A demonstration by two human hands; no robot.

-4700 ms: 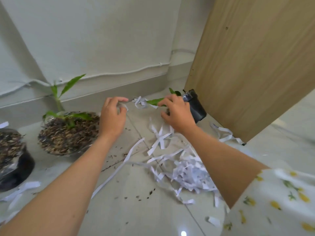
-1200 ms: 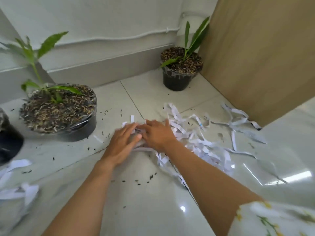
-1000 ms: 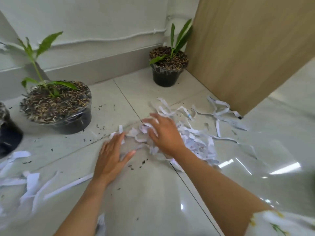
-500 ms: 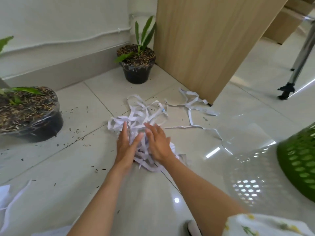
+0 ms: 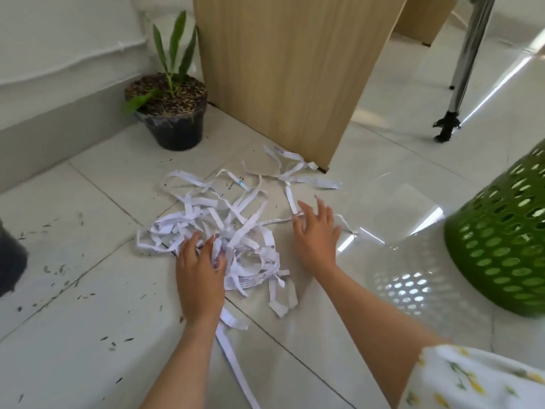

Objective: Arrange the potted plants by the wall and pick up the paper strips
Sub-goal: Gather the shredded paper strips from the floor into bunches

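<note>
A person crouches over a pale tiled floor [image 5: 88, 305], seen from their own head. A loose tangle of white paper strips [image 5: 224, 228] lies in the middle, with a few stray strips [image 5: 295, 175] trailing toward a wooden panel [image 5: 289, 69]. The left hand [image 5: 200, 270] rests flat on the near edge of the tangle, fingers spread and partly buried in paper, gripping nothing. The right hand [image 5: 317, 231] lies open on the tile just right of the heap, fingertips touching a single thin strip. A potted plant [image 5: 169, 113] stands by the wall beside the panel. A green perforated basket [image 5: 501, 240] sits to the right. The strips look very light, limp and springy, likely to slip apart; scooping from both sides and squeezing the bundle together seems the surest hold.
</note>
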